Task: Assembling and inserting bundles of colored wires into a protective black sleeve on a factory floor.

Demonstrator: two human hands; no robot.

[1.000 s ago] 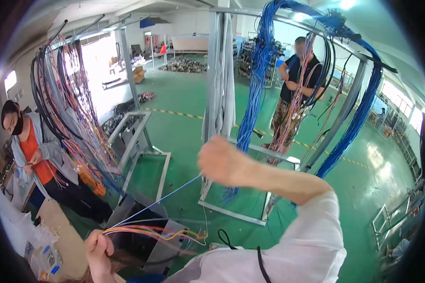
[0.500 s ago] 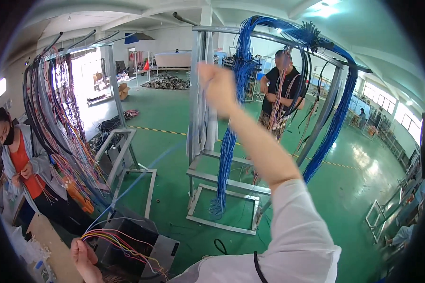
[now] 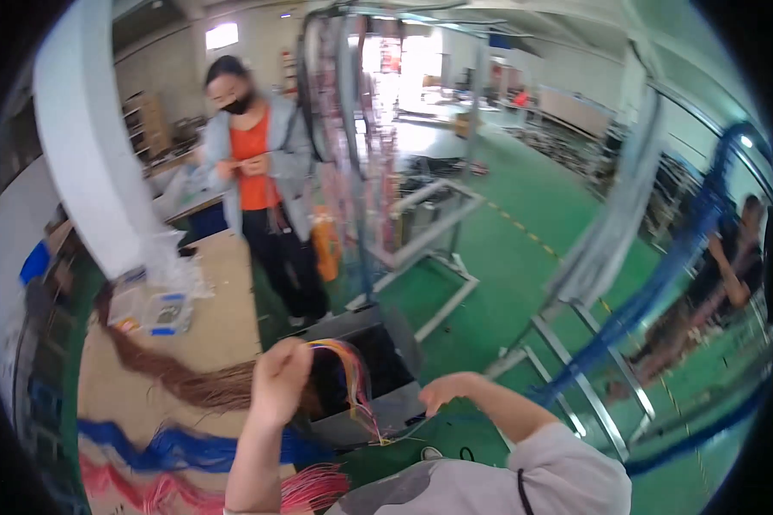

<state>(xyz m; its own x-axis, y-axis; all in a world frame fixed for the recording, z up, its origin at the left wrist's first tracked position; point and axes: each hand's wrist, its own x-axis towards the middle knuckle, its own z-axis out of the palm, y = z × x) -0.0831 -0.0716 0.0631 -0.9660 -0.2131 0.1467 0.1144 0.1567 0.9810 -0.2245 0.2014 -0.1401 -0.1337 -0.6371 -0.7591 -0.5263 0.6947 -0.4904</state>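
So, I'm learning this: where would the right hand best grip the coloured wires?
Probably the hanging stretch of the coloured wires, coming from the right: the left hand closes on their upper part, and they droop bunched toward the right hand.

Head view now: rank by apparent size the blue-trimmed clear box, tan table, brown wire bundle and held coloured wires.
1. Tan table
2. Brown wire bundle
3. Clear box and held coloured wires: too alike to rank

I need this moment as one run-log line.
left hand: holding multicoloured wires; right hand: right of wires, grip unclear; grey box: open, behind wires; table: brown bundle, blue bundle, pink bundle
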